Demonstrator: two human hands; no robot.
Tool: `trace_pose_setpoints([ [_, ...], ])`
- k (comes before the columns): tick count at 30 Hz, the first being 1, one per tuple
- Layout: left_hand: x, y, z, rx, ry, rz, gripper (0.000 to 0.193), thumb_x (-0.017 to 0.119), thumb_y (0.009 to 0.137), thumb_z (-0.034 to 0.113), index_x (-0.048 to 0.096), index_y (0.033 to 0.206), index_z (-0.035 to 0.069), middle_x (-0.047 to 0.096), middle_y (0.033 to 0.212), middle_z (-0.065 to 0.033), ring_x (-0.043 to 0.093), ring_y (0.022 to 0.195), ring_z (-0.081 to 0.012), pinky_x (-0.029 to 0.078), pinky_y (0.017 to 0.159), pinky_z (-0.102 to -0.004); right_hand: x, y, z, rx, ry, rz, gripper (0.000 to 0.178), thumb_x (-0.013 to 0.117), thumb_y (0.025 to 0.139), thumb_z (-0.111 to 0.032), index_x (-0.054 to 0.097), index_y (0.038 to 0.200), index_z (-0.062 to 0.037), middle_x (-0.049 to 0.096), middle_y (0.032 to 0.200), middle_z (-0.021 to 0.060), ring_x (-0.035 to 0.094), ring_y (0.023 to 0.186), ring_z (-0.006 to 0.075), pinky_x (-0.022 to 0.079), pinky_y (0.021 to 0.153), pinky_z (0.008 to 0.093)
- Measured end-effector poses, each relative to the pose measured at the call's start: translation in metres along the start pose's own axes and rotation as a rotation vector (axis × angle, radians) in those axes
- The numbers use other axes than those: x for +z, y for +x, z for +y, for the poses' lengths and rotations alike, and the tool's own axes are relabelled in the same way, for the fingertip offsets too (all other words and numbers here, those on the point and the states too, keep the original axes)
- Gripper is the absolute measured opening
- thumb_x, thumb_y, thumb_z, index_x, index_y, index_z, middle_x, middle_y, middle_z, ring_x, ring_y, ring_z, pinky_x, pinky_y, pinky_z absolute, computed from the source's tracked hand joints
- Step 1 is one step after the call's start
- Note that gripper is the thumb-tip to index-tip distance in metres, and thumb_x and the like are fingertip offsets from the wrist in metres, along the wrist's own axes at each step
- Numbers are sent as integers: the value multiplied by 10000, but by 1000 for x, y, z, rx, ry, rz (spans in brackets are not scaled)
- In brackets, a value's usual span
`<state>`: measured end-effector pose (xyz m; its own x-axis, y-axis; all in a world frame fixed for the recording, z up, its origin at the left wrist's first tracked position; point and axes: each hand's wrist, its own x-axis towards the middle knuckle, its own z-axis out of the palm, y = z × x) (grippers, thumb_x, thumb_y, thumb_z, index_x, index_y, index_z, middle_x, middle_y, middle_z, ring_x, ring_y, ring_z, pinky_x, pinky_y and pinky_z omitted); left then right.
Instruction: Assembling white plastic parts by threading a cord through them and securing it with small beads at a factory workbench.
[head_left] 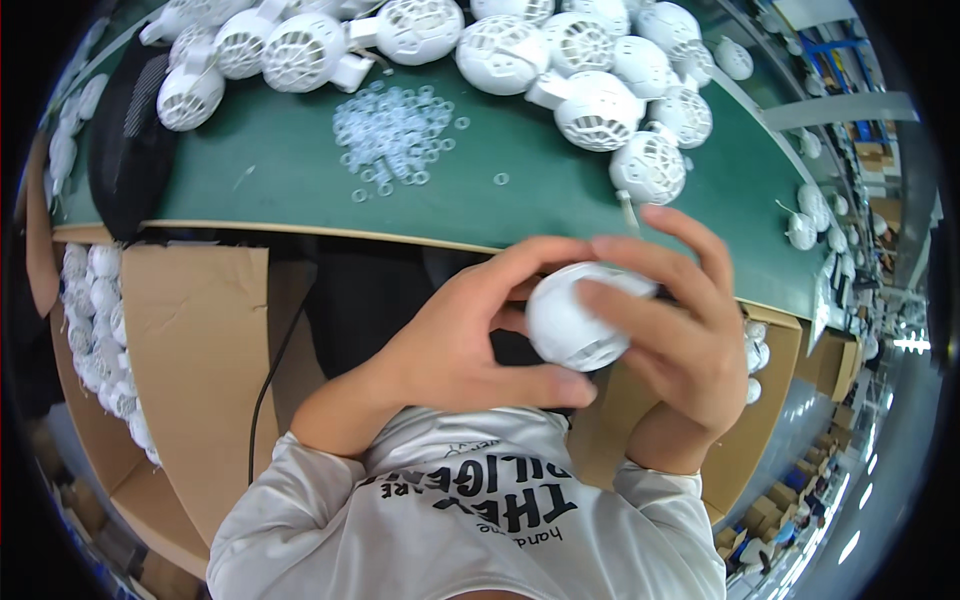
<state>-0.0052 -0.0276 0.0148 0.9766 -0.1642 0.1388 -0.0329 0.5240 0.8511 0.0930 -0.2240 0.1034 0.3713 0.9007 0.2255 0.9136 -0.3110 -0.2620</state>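
Observation:
Just off the table's near edge, a white rounded plastic housing (566, 318) with slots in its lower side is held in front of my body. My left hand (455, 325) curves around it from the left, thumb beneath and fingers behind. From the right, my right hand (690, 325) grips the same housing, its fingers over the top and slightly blurred. Beyond the right hand, a similar white housing with an open grille (648, 168) lies on the green table (500, 220), a short white piece sticking out toward me.
Many more white grilled housings (503, 55) crowd the table's far side. A pile of small translucent rings (392, 135) lies nearer. A black bag (130, 150) rests at the left. Cardboard boxes holding housings stand below, one left (195, 390) and one right (765, 430).

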Motion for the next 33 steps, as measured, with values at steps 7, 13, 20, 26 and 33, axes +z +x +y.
trace_pose_setpoints([
  [7, -12, -15, -2, 137, 42, 215, 683, 853, 819, 180, 493, 1378, 20, 604, 1239, -78, 595, 1128, -132, 501, 940, -294, 30, 12, -18, 613, 997, 251, 551, 739, 818, -37, 574, 1335, 60, 586, 1307, 168, 586, 1155, 215, 493, 949, 355],
  [13, -21, -21, -1, 228, 309, 172, 738, 848, 787, 146, 463, 1393, -28, 579, 1304, -120, 591, 1125, -156, 481, 953, -307, 54, 18, -14, 536, 1165, 143, 226, 653, 910, 19, 635, 1132, 61, 613, 1069, 100, 609, 954, 164, 500, 827, 279],
  [20, -24, -28, 18, 78, 424, 92, 574, 756, 787, 44, 575, 1324, -45, 683, 1076, -97, 639, 941, -161, 507, 828, -285, 34, 20, -16, 532, 861, 4, 129, 641, 879, 108, 673, 973, 27, 633, 879, 83, 646, 804, 154, 515, 684, 271],
  [26, -22, -28, 26, 43, 530, 132, 471, 720, 822, 71, 618, 1265, -56, 704, 977, -108, 670, 872, -172, 516, 788, -276, 11, 40, -2, -67, 80, 46, 190, 728, 795, 55, 705, 978, 9, 628, 815, 65, 618, 708, 147, 454, 587, 273],
  [33, -29, -33, 23, -10, 32, 386, 529, 704, 875, 208, 565, 1299, -77, 686, 996, -171, 709, 925, -259, 600, 744, -341, 60, 59, 5, 253, 485, 371, 284, 783, 790, -6, 733, 1069, -21, 622, 833, 69, 584, 632, 184, 450, 555, 270],
])
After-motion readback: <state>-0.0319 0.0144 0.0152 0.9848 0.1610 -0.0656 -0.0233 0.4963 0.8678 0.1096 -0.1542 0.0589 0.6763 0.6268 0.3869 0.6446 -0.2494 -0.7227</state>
